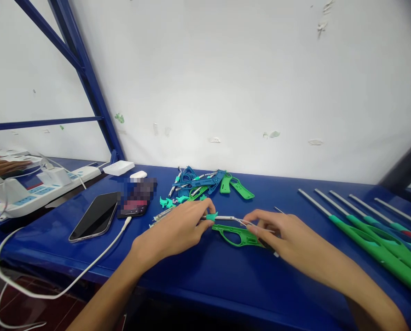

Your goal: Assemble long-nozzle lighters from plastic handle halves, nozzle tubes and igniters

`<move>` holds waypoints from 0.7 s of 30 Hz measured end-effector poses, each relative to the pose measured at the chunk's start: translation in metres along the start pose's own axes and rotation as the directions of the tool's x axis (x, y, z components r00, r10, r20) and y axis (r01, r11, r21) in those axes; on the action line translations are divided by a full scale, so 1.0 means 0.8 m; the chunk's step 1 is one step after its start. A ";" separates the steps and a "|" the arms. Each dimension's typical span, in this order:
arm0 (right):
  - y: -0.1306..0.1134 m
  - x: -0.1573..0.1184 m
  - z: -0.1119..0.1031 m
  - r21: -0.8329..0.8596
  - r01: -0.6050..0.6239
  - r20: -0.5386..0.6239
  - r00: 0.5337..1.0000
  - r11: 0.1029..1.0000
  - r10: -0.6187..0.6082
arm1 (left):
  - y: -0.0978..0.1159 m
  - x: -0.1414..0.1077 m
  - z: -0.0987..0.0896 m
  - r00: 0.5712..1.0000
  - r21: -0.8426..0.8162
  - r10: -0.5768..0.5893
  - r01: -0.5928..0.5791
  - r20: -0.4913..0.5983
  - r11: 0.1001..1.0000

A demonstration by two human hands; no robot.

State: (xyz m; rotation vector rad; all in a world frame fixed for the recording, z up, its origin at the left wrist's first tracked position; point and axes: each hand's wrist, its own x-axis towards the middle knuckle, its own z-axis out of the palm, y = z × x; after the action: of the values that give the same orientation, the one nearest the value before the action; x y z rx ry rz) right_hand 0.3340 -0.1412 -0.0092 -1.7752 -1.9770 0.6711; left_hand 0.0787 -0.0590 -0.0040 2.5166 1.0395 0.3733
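Observation:
My left hand point(179, 226) is closed on a thin metal rod point(225, 218) at its teal collar point(211, 216), thumb and fingertips pinching it. From the rod's right end thin wires run to my right hand point(276, 228), whose thumb and index finger pinch them. A dark slim piece, partly hidden, sticks out beneath the right fingers. Just below the rod, a green handle shell point(238, 236) with an oval opening lies on the blue table point(226, 280).
Behind my hands lie blue shells point(210, 183), green shells point(241, 188) and small teal pieces point(167, 202). Several rod-tipped handles point(360, 234) line the right. At left are a phone point(95, 217), another phone, a white cable point(98, 266) and a power strip point(39, 197). Another person's hand shows far left.

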 end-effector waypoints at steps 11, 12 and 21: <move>0.015 -0.004 -0.005 0.302 -0.061 0.001 0.998 0.951 0.064 | -0.008 0.003 0.000 1.000 0.013 -0.026 0.026 -0.008 1.000; 0.014 -0.004 -0.005 0.276 -0.065 0.007 0.998 0.959 0.066 | -0.008 0.002 0.000 1.000 0.016 -0.028 0.028 -0.003 0.999; 0.010 -0.004 -0.002 0.122 -0.043 -0.011 0.999 0.992 0.045 | -0.012 0.004 0.008 1.000 0.036 0.019 -0.020 0.010 0.999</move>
State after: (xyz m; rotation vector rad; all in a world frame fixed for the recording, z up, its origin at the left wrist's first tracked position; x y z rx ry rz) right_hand 0.3421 -0.1435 -0.0126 -1.7508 -1.8513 0.7741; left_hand 0.0770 -0.0521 -0.0138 2.5593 1.0276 0.3508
